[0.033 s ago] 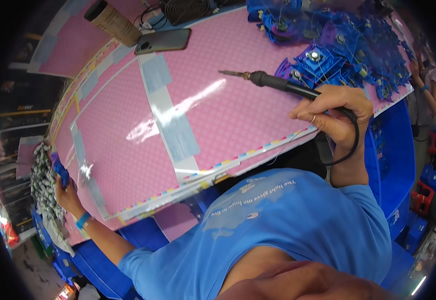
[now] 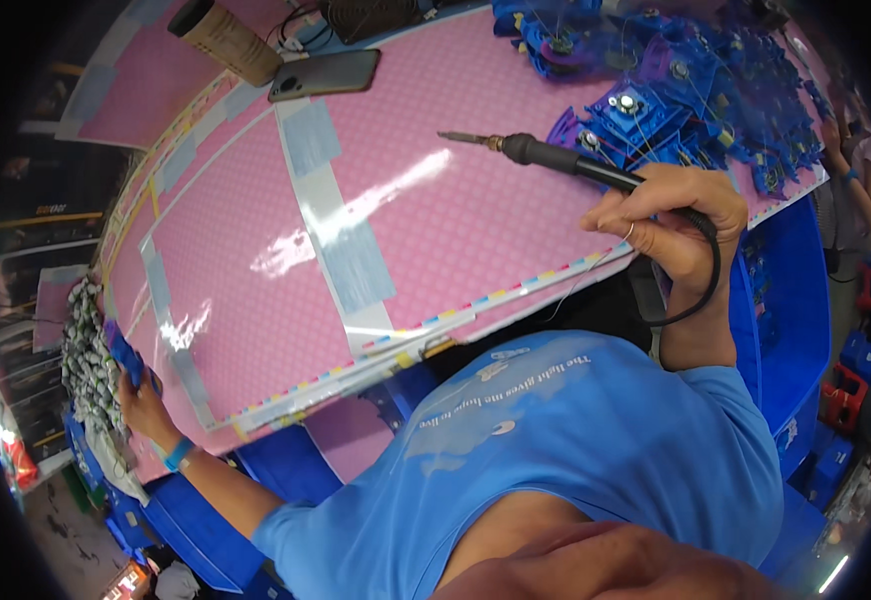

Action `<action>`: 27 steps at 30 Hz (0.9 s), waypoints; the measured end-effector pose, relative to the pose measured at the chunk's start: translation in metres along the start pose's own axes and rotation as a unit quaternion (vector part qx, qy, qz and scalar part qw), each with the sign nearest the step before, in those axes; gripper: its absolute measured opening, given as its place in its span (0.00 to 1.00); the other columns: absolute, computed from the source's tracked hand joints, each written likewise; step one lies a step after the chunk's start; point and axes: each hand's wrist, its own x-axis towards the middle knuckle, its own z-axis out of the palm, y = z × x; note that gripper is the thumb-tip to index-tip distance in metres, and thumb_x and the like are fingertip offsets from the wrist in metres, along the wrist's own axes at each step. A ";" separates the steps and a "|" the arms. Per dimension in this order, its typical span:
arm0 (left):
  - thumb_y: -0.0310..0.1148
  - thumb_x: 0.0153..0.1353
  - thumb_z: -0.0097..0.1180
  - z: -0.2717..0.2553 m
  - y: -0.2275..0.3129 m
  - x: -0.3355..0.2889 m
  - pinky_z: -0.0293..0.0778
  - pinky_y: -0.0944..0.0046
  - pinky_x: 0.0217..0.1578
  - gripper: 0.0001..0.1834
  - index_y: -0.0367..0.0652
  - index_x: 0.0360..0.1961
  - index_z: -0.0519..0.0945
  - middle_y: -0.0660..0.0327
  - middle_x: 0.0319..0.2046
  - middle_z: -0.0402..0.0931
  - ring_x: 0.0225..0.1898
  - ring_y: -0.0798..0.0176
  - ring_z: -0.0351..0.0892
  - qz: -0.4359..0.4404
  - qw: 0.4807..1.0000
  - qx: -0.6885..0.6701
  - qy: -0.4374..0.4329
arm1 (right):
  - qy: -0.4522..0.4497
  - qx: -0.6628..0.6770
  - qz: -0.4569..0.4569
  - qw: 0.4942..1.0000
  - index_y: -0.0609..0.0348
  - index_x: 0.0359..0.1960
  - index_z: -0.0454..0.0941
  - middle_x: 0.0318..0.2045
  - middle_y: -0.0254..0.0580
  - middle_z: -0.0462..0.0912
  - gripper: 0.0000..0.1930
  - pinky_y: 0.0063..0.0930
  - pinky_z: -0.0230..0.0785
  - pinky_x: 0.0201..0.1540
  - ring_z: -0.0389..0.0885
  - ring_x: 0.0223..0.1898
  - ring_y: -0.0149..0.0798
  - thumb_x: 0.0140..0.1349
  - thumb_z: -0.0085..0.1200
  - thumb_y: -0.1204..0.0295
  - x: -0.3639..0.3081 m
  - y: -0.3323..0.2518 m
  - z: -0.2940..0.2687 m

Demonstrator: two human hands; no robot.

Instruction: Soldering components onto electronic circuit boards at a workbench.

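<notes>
My right hand (image 2: 684, 222) is closed round the black handle of a soldering iron (image 2: 576, 163), its tip pointing left above the table. A thin wire, probably solder, hangs from the same fingers, and the iron's cord loops down beside the wrist. At the table's far left end, my left hand (image 2: 152, 405) grips a blue and purple plastic part (image 2: 124, 352). It is beside a heap of small pale, dark-flecked pieces (image 2: 86, 350), too small to name. Similar blue and purple parts (image 2: 636, 118) with wires and round metal pieces are piled at the back right.
Glossy pink patterned sheeting with bluish tape strips covers the table (image 2: 436, 240). A phone (image 2: 326, 75), a brown cup with a dark lid (image 2: 224, 42) and a black fan (image 2: 361, 15) are at the back. Blue bins (image 2: 791, 300) stand right; another person's arm (image 2: 856, 190) is beyond.
My left hand has shifted slightly right and down with the blue and purple part. The soldering iron has moved up a little in my right hand.
</notes>
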 end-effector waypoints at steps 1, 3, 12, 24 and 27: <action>0.39 0.59 0.68 -0.035 0.014 -0.038 0.78 0.61 0.39 0.19 0.39 0.47 0.87 0.56 0.38 0.87 0.35 0.63 0.85 -0.067 0.997 0.026 -0.020 | 0.000 0.010 0.012 1.000 0.68 0.30 0.81 0.26 0.60 0.86 0.08 0.36 0.82 0.34 0.89 0.30 0.49 0.47 0.66 0.87 -0.003 0.003 -0.001; 0.34 0.57 0.69 -0.099 0.041 -0.117 0.79 0.64 0.33 0.18 0.38 0.48 0.86 0.57 0.35 0.86 0.30 0.66 0.83 -0.170 0.984 -0.041 -0.037 | -0.011 0.013 0.014 1.000 0.68 0.31 0.81 0.27 0.60 0.85 0.08 0.37 0.83 0.35 0.88 0.30 0.50 0.47 0.64 0.87 -0.008 0.009 -0.007; 0.31 0.51 0.62 -0.112 0.118 -0.429 0.80 0.50 0.48 0.19 0.47 0.46 0.87 0.51 0.43 0.86 0.46 0.44 0.85 -0.243 0.938 0.153 -0.195 | -0.038 -0.024 -0.178 0.983 0.76 0.42 0.70 0.28 0.69 0.83 0.11 0.45 0.85 0.34 0.88 0.30 0.58 0.61 0.58 0.88 -0.024 0.061 -0.069; 0.35 0.52 0.63 -0.054 0.155 -0.604 0.83 0.46 0.39 0.12 0.37 0.33 0.86 0.45 0.34 0.86 0.37 0.44 0.87 -0.415 0.792 0.114 -0.432 | -0.087 0.031 -0.188 0.978 0.75 0.36 0.66 0.27 0.77 0.82 0.08 0.39 0.86 0.27 0.88 0.28 0.60 0.66 0.55 0.86 -0.023 0.046 -0.073; 0.42 0.45 0.73 -0.038 0.151 -0.615 0.84 0.50 0.39 0.21 0.32 0.30 0.86 0.43 0.32 0.86 0.33 0.47 0.89 -0.601 0.697 -0.125 -0.370 | -0.081 0.045 -0.158 0.983 0.75 0.35 0.68 0.26 0.75 0.82 0.07 0.38 0.86 0.27 0.88 0.28 0.59 0.65 0.55 0.87 -0.024 0.045 -0.062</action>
